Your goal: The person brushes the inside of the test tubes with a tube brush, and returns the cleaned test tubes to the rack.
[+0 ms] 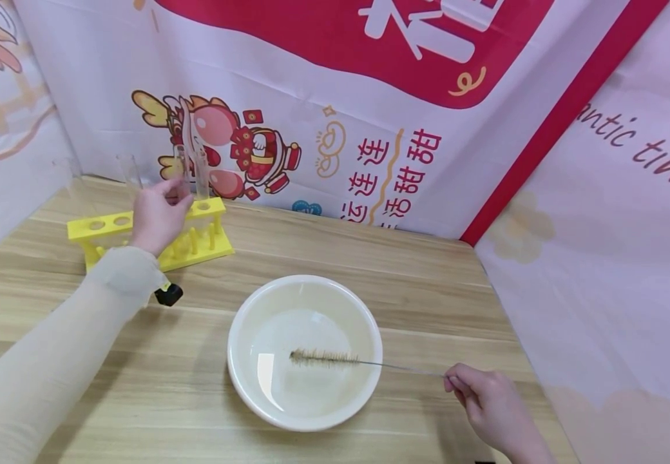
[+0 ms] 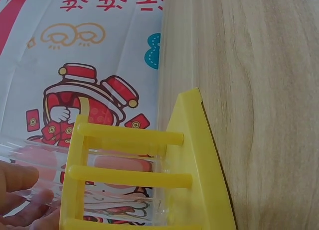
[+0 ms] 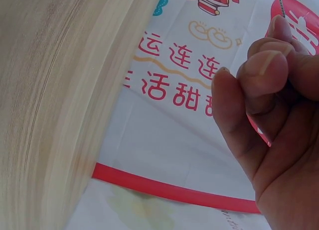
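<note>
In the head view my left hand (image 1: 161, 216) is at the yellow test tube rack (image 1: 210, 205), its fingers pinching the upper part of a clear test tube (image 1: 181, 160). Another test tube (image 1: 202, 174) stands just right of it. The left wrist view shows the fingers (image 2: 17, 177) at the glass, above the rack's top bar. My right hand (image 1: 488, 403) pinches the thin wire handle of a test tube brush (image 1: 323, 356). The brush's bristled end lies over the inside of a white basin (image 1: 306, 281), pointing left. Clear water appears to fill the basin's bottom.
More test tubes, a middle one (image 1: 129, 171) and a faint leftmost one (image 1: 74, 187), stand in the rack. A wood-grain table (image 1: 428, 283) carries everything. Printed cloth (image 1: 288, 84) hangs along its back and sides.
</note>
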A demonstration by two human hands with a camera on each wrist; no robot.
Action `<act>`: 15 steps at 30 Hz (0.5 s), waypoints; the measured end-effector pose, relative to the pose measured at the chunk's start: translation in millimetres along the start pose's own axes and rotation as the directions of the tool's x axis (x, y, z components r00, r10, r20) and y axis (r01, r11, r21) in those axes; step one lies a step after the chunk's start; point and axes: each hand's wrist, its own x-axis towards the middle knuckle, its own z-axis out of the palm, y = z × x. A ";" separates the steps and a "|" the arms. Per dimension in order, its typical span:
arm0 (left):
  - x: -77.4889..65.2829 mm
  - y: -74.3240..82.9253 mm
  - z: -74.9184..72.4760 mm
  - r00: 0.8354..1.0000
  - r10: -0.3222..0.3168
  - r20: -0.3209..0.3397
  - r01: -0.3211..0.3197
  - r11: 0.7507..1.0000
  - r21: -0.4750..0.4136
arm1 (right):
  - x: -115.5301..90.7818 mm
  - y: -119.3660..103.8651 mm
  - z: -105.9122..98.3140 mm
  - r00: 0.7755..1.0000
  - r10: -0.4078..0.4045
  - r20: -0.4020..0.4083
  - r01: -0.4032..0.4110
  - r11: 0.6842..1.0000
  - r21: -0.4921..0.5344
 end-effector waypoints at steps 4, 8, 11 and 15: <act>-0.1 -1.5 0.0 1.000 -0.003 0.007 0.003 1.000 0.002 | 0.3 -0.4 0.7 1.000 0.001 0.004 -0.001 1.000 -0.007; -1.2 -1.9 -0.1 1.000 -0.007 0.004 0.007 1.000 0.003 | 0.2 -0.5 1.4 1.000 -0.004 0.008 0.004 1.000 -0.007; -2.0 -1.2 -0.1 1.000 -0.022 0.014 0.022 1.000 -0.002 | -0.1 -0.3 1.0 1.000 -0.013 0.003 0.013 1.000 -0.002; -1.6 -0.1 -2.0 0.998 -0.039 0.044 0.039 0.999 -0.018 | 0.2 -0.7 0.2 1.000 -0.017 0.001 0.017 1.000 -0.005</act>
